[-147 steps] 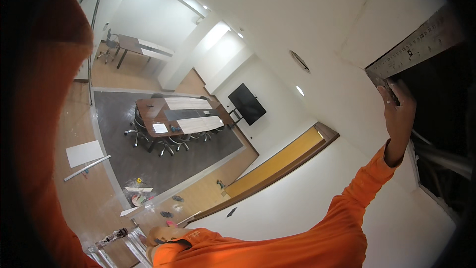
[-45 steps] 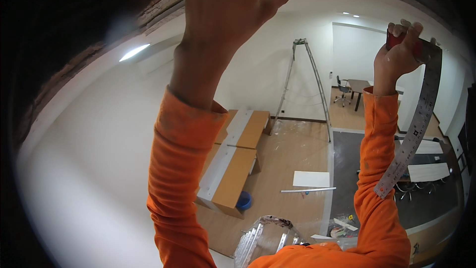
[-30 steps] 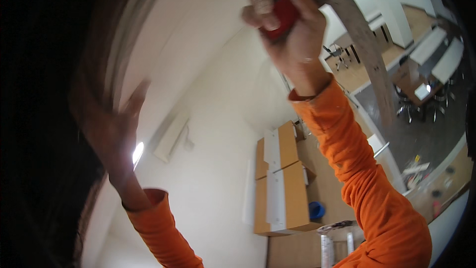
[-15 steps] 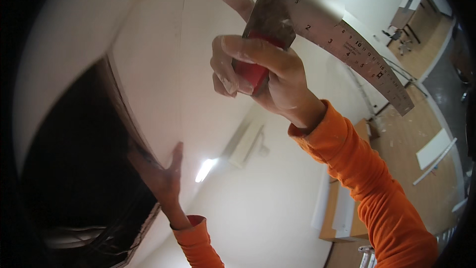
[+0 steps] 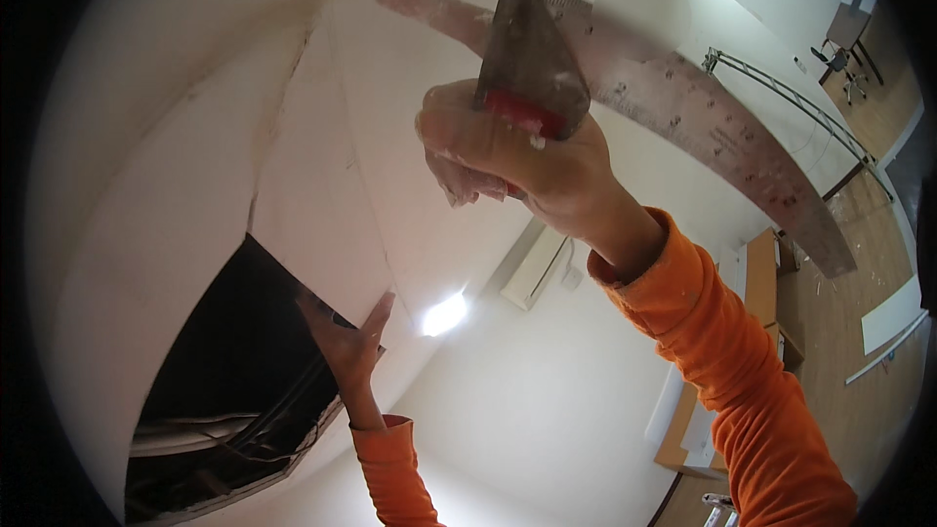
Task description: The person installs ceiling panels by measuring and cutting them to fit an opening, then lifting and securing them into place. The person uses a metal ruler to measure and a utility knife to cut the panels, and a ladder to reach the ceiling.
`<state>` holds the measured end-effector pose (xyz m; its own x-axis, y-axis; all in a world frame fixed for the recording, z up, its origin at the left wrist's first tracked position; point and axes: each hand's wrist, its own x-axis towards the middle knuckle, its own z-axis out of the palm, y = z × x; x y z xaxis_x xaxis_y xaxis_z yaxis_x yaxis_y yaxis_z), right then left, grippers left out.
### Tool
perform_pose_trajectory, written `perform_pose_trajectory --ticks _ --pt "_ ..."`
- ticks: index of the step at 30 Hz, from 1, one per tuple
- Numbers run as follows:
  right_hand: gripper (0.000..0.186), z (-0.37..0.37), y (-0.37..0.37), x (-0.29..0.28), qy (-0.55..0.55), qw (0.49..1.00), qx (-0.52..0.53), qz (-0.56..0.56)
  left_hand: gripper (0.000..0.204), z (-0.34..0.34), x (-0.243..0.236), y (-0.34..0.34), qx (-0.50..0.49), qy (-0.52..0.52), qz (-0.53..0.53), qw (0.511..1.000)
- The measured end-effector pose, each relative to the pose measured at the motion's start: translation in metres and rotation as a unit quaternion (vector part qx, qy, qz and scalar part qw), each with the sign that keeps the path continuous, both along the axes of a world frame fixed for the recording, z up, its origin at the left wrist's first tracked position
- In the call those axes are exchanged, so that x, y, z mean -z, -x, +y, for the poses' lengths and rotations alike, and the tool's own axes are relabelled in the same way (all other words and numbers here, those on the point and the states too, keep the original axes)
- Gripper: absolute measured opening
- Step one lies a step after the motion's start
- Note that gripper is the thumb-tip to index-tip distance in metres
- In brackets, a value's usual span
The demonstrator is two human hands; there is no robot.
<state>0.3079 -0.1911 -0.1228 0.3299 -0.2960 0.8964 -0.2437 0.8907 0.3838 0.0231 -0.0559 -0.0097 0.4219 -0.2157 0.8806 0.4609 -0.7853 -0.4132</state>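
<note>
My right hand (image 5: 551, 156) is closed around the red handle of a putty knife (image 5: 532, 54), its dull metal blade pointing up. Behind the blade, a long metal ruler (image 5: 742, 141) runs out to the lower right, held in the same hand; the fisheye bends it. My index finger stretches to the upper left by the white ceiling panel (image 5: 322, 205). Lower left, my left hand (image 5: 346, 346) reaches up with thumb and fingers spread, at the edge of a dark opening (image 5: 234, 351) in the ceiling. Its fingertips are dim against the dark.
A brownish seam (image 5: 278, 88) crosses the ceiling toward the opening's corner. Cables (image 5: 224, 434) show inside the hole. Beyond are a lit lamp (image 5: 444, 314), a wall air conditioner (image 5: 532, 268), wooden furniture (image 5: 761, 278), a ladder-like metal frame (image 5: 795, 112) and a white board (image 5: 890, 317) on the floor.
The view has shifted, so the opening shows lower and more of the seam appears. My right hand has tilted, turning the knife and ruler slightly. The left hand stays at the opening's edge.
</note>
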Motion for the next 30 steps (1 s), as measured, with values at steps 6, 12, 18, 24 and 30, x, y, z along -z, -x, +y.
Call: perform_pose_trajectory --ticks 6,12,18,24,30 --pt "0.048 -0.007 -0.01 -0.009 -0.056 0.984 0.159 0.053 0.094 -0.004 0.006 -0.008 0.044 0.011 -0.022 0.999" --pt "0.023 -0.029 -0.036 -0.008 -0.036 0.991 0.127 -0.004 0.096 -0.003 0.006 -0.008 0.055 0.046 -0.033 0.997" --pt "0.016 -0.018 -0.034 -0.008 -0.017 0.986 -0.077 -0.145 0.094 0.014 -0.003 -0.001 0.098 0.067 -0.037 0.992" --pt "0.02 0.026 -0.022 -0.026 -0.033 0.965 -0.148 -0.212 0.076 0.016 -0.007 0.007 0.05 0.095 -0.033 0.994" --pt "0.025 0.048 -0.001 -0.04 -0.091 0.971 -0.117 -0.187 0.05 0.012 -0.011 0.018 -0.051 0.076 0.014 0.996"
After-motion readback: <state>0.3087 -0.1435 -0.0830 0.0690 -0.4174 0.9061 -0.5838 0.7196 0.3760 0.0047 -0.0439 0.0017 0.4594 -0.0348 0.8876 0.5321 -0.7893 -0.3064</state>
